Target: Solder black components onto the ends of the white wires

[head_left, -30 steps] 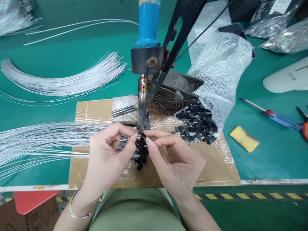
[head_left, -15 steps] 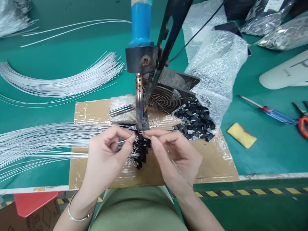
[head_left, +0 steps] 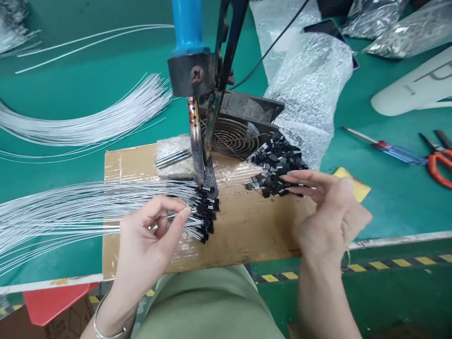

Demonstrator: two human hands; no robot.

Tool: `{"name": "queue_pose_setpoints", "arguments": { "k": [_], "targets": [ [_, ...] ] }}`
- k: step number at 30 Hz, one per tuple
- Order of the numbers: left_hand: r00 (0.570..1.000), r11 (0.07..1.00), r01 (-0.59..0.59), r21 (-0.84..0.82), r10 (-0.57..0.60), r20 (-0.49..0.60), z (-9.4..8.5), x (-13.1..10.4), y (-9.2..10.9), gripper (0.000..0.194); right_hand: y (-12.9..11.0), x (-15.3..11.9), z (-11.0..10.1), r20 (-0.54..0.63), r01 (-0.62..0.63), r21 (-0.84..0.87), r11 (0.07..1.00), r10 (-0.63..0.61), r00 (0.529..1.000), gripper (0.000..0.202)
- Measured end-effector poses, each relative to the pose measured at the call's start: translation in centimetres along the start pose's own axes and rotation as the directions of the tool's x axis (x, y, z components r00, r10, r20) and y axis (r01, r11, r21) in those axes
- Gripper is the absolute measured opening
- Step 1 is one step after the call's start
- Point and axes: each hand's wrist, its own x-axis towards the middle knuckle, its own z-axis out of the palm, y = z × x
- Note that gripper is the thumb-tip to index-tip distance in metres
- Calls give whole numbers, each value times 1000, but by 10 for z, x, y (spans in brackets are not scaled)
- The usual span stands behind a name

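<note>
My left hand (head_left: 151,230) pinches a thin white wire at thumb and forefinger, beside the black-tipped ends of a wire bundle (head_left: 70,202). Those black connectors (head_left: 207,214) lie clustered on the cardboard, just right of my fingertips. Over them stands a soldering iron (head_left: 196,136) with a blue handle, its tip pointing down in a bracket. My right hand (head_left: 326,212) is open, fingers stretched leftward over the edge of a pile of small black connector pieces (head_left: 278,160). A thin strand shows below its palm; whether the hand grips it is hidden.
Behind the iron sits a dark fan with a round grille (head_left: 233,136). Bubble wrap (head_left: 310,89) lies beyond the pile. To the right are a yellow sponge (head_left: 358,188), a screwdriver (head_left: 399,151), orange-handled pliers (head_left: 439,162) and a white cup (head_left: 409,94). Another wire bundle (head_left: 88,120) rests at left.
My right hand has left the iron's tip and moved right to the black pile, its fingers opening out. My left hand has drawn slightly down, away from the tip, still pinching the wire. The view shifted.
</note>
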Motion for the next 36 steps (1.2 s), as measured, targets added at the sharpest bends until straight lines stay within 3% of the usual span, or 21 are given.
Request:
{"name": "queue_pose_setpoints", "arguments": {
  "k": [3,10,13,17,21,25,32,36],
  "targets": [
    [1000,1000,3,-9,-3,1,1,-1,0,14,8,1,-3,34,87,-180,980,-82,996,59],
    [999,1000,13,-3,-12,48,-2,-1,0,11,10,-17,6,229,4,91,996,-25,973,58],
    [999,1000,14,-2,-14,44,-3,-1,-1,11,7,-18,6,212,5,72,997,-20,977,62],
    [998,1000,11,-6,-11,65,-3,-2,-2,10,3,-15,5,103,-28,93,995,18,995,62],
    [997,1000,12,-9,-11,82,-3,-2,-3,10,3,-14,5,119,-85,171,982,65,991,58],
    [997,1000,14,6,-15,75,-3,-1,-4,11,7,-15,6,107,-38,190,981,17,994,48],
    [998,999,30,-28,-28,62,1,1,-7,10,1,-19,6,168,-51,212,976,15,986,33],
    [995,999,47,-19,-45,91,1,10,-8,10,-15,-32,9,324,-138,236,962,56,944,23]
  ]
}}
